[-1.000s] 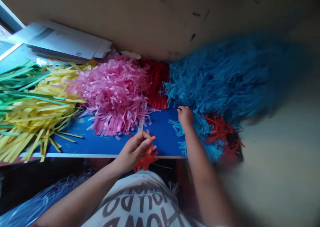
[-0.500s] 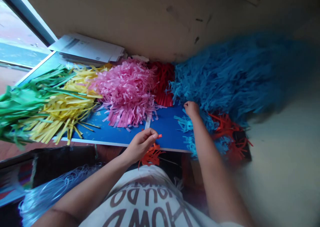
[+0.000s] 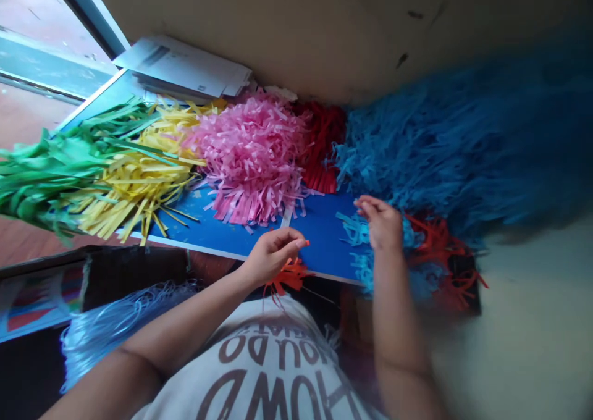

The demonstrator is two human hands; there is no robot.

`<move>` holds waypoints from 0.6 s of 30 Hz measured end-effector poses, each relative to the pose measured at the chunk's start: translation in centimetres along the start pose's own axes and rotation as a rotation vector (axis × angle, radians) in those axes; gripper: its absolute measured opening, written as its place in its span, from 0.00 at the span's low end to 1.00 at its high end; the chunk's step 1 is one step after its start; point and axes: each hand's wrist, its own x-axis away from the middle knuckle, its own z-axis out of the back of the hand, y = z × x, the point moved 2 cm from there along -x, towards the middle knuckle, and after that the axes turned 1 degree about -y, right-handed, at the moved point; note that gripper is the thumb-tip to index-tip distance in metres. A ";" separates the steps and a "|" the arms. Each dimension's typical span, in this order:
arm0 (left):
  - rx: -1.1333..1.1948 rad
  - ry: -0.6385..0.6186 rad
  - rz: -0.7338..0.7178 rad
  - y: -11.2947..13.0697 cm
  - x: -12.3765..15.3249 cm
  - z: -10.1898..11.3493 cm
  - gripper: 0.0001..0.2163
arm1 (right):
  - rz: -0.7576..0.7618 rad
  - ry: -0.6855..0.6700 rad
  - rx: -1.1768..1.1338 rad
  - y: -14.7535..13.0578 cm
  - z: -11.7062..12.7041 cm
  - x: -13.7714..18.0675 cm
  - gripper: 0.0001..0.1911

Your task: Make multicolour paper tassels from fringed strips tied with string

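My left hand (image 3: 273, 253) is closed in a pinch on an orange fringed paper strip (image 3: 291, 274). One end pokes past the thumb, and the cut fringe hangs below the hand in front of my shirt. To the right, my right hand (image 3: 383, 222) is raised above the blue table (image 3: 319, 241), its fingers curled in together toward the left. Whatever its fingertips may hold is too small to make out. Small light-blue fringed pieces (image 3: 356, 230) lie beneath and beside it, with a large heap of blue fringe (image 3: 417, 154) just behind.
Along the table lie green (image 3: 60, 167), yellow (image 3: 143, 173), pink (image 3: 254, 154) and dark red fringe (image 3: 324, 136). White papers (image 3: 185, 68) are stacked by the wall. Red-orange fringe (image 3: 433, 238) sits at the right end. Pale-blue plastic strands (image 3: 120, 327) hang at lower left.
My right hand has turned and moved slightly right and down, showing more of its fingers. My left hand still pinches the orange fringed strip. The whole view has shifted a little.
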 end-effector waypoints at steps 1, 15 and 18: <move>0.006 0.017 -0.007 -0.1 -0.2 0.0 0.19 | -0.081 -0.054 -0.178 0.0 -0.9 2.1 0.11; -0.249 0.108 -0.188 -1.3 -0.8 -1.1 0.11 | -0.410 -0.015 -0.711 1.2 -7.3 14.3 0.13; -0.328 0.149 -0.253 -1.6 -0.7 -1.4 0.09 | -0.449 0.019 -0.746 1.1 -7.9 14.9 0.15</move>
